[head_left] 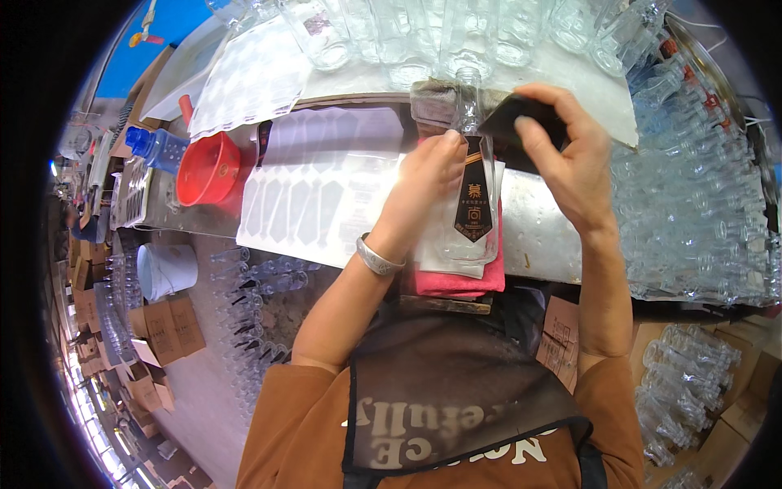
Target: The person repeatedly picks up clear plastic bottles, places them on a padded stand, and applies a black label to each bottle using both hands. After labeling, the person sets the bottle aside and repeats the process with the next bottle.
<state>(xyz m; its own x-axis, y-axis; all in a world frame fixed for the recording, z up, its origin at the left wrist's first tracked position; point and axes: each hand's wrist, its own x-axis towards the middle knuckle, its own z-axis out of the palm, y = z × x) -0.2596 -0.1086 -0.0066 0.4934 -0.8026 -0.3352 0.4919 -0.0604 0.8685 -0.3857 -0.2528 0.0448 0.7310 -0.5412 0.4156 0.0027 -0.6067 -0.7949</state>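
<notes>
A clear glass bottle (446,244) lies with its neck pointing away from me. On its front sits a black tie-shaped label (474,200) with gold print. My left hand (428,183) is closed at the bottle's shoulder, fingertips by the label's top; some fingers are hidden. In my right hand (574,151) is a flat black piece (519,130), pinched between thumb and fingers just right of the bottle's neck. What kind of thing it is cannot be made out. Under the bottle are a white cloth (436,262) and a pink cloth (468,282).
Sheets of tie-shaped labels (301,212) spread left of the bottle. Beyond them stand a red plastic dipper (208,169) and a blue-capped bottle (155,148). Upright glass bottles (407,69) line the far side; many more bottles (692,187) lie stacked at right. A white bucket (167,270) stands on the floor.
</notes>
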